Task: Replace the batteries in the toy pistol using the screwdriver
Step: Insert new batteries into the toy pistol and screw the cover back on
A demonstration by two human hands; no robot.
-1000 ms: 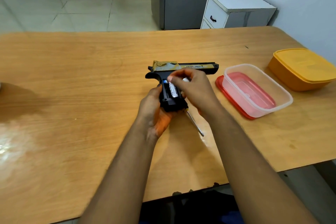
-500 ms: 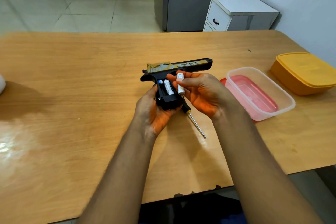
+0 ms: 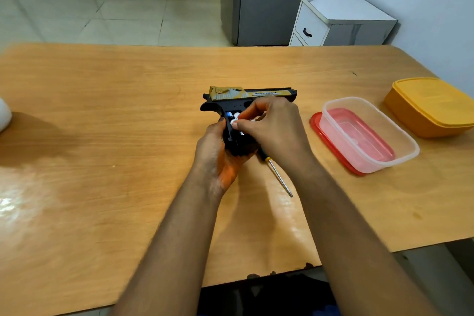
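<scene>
1. Right hand [image 3: 275, 127] is back down over the grip, thumb and fingertips pinched on a white battery [image 3: 234, 123] at the open compartment. Half a second ago that cell was lifted clear beside the pistol; now it sits right at the slot.
2. Just under those fingertips, at least one other cell shows blue and white inside the compartment. How many are seated I cannot tell, as the fingers cover most of it.
3. Left hand [image 3: 218, 151] curls around the butt of the toy pistol [image 3: 246, 100] from below, gripping it with the compartment facing up. The gold slide points away from the fingers, toward the far right.
4. Just beyond the right wrist, the screwdriver [image 3: 275, 173] lies on the table [image 3: 102, 110], untouched, tip toward the person.
5. Further right of the fingers sits a clear container [image 3: 369, 133] on its red lid [image 3: 323, 136], and past it a yellow box [image 3: 431, 105].
6. My read: the battery is going in, not out. Cover and screw are apparently to come, and I see no cover anywhere.
</scene>
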